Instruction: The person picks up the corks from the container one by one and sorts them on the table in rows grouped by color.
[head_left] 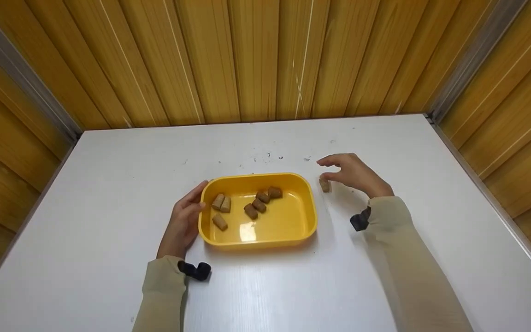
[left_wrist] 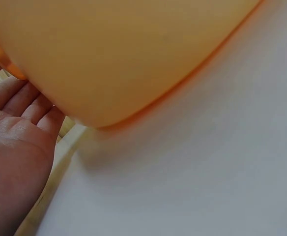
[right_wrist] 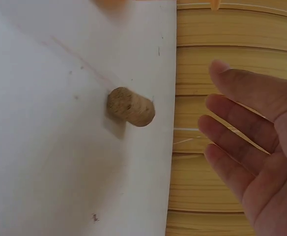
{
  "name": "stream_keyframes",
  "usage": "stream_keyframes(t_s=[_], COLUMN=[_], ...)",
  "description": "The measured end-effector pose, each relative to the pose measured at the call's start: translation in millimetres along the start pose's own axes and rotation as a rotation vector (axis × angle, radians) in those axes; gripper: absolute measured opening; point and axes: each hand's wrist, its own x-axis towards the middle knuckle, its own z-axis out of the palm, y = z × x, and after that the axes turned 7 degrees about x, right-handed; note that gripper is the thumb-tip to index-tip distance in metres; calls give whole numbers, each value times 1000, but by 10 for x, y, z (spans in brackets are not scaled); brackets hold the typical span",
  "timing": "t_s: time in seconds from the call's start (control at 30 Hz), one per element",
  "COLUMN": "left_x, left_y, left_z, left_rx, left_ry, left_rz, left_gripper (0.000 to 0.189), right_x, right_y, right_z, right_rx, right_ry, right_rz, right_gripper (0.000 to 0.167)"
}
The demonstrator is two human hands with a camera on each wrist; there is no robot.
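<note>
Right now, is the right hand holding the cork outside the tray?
No, the right wrist view shows a gap between the right hand and the cork.

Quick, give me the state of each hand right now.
Left hand: closed, holding the yellow tray at its side.
Right hand: open, holding nothing, near the lone cork outside the tray.

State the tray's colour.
Yellow: the tray shows best in the head view.
</note>
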Motion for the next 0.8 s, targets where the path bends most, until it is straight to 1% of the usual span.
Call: stream_keyframes(t_s=[0.1, 0.17, 0.43, 0.6, 0.8], left_x=[4, 5, 11, 21, 28], left_y=[2, 5, 10, 6, 0], left_z=[-1, 2, 5, 7, 8], left_rx=[14, 12, 2, -1, -16], left_ry=[0, 3, 6, 11, 21], left_rz=[-1, -4, -9, -7, -10], left_gripper=[59, 59, 59, 59, 59], right_x=[25, 45, 130, 201, 308], right_y=[-123, -205, -486, -631, -777], right_z=[2, 9, 80, 170, 319], right_rx=[-18, -20, 0, 22, 31], right_ry=[-2, -4, -25, -70, -136], right_rz=[-45, -60, -139, -155, -200], right_gripper=[41, 40, 37, 36, 33])
